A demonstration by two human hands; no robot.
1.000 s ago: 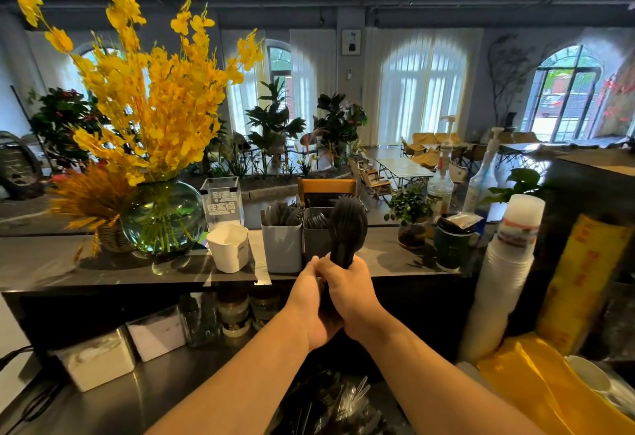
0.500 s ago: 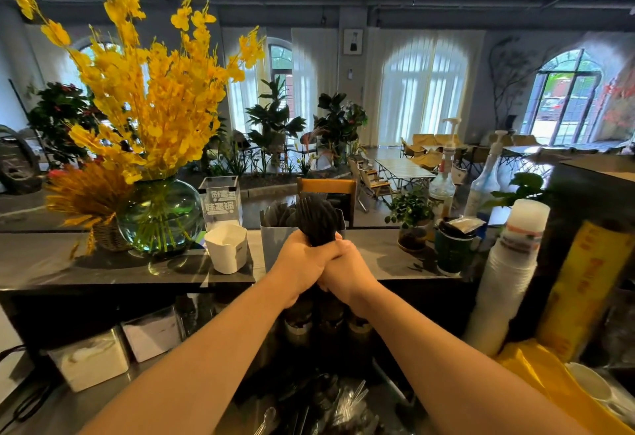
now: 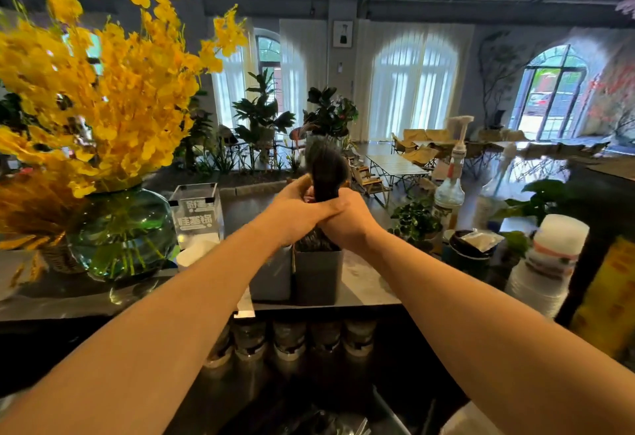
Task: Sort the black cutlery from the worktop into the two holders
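Black cutlery (image 3: pixel 324 170), one bundle: stood upright, long axis vertical, handles gripped by left hand (image 3: pixel 295 208) and right hand (image 3: pixel 348 220) clasped together, directly above right-hand holder (image 3: pixel 318 278), with left-hand holder (image 3: pixel 271 278) just beside.

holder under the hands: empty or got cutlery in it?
Not empty. Black cutlery pokes above the rim of the holder, just under the right hand. How full it is, cannot tell.
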